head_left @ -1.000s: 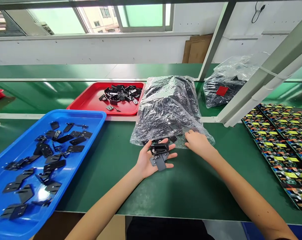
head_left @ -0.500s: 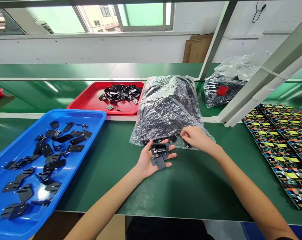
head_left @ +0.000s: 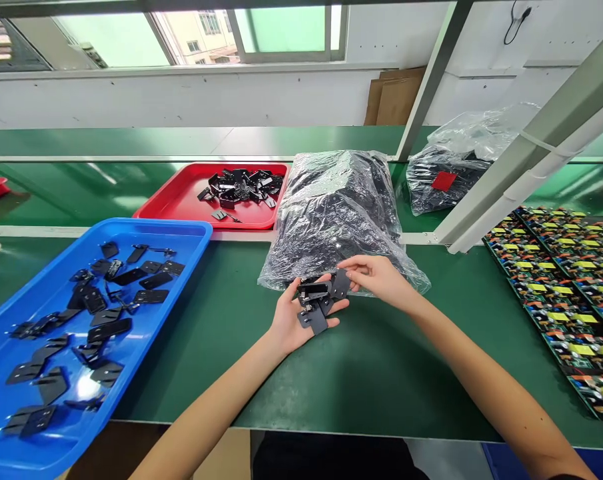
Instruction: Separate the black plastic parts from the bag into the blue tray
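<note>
My left hand [head_left: 287, 323] is palm up above the green bench, cradling several small black metal plates [head_left: 315, 317] with bent tabs. Its fingers are partly spread beneath them. My right hand [head_left: 376, 277] pinches one black metal plate [head_left: 340, 285] between thumb and fingertips, just at the right edge of the pieces in my left palm. Right behind both hands lies a large clear plastic bag [head_left: 338, 213] packed with dark parts; its near edge is partly hidden by my hands.
A blue tray [head_left: 181, 233] with scattered black plates stands at the left. Behind it is a red tray [head_left: 168, 200] with a pile of black pieces. Circuit boards [head_left: 556, 300] fill the right side, near a slanted metal post [head_left: 526, 147]. Another plastic bag [head_left: 451, 167] sits farther back.
My right hand has moved left from the bag's near edge to my left hand, now with a black plate in its fingers. My left hand has shifted slightly left.
</note>
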Motion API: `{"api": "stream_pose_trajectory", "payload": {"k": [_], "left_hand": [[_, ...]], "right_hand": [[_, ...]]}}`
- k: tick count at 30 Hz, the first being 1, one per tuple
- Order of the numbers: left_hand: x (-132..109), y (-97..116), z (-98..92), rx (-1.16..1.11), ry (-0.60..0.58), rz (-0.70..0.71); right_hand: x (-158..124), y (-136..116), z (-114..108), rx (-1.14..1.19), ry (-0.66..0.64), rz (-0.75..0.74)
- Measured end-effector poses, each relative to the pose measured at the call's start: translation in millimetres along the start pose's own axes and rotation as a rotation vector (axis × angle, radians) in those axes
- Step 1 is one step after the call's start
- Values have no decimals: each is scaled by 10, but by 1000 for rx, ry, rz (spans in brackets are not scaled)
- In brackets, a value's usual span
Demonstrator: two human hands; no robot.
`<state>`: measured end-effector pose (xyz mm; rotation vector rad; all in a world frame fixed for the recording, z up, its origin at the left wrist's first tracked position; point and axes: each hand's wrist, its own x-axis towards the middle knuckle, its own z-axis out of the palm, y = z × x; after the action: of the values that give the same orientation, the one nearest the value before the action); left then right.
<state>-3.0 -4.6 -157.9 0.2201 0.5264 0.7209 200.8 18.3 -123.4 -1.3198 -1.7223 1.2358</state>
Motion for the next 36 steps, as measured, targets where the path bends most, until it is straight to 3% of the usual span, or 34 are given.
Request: {"api": "stream_pose_trajectory", "payload": {"k": [6, 14, 20, 27, 36], "left_hand": [[6, -8, -3, 18, 36, 17], [9, -14, -7, 0, 28, 19], [12, -20, -15, -3, 13, 19], [4, -18, -33, -6, 72, 60], [10, -32, -18, -30, 22, 48]], "right_hand": [[10, 19, -40, 62, -56, 52], [42, 16, -12, 312, -22, 190], [25, -8, -1, 410, -9, 191], [-21, -22, 68, 332, -122, 171], [-76, -62, 128, -148, -26, -44]]}}
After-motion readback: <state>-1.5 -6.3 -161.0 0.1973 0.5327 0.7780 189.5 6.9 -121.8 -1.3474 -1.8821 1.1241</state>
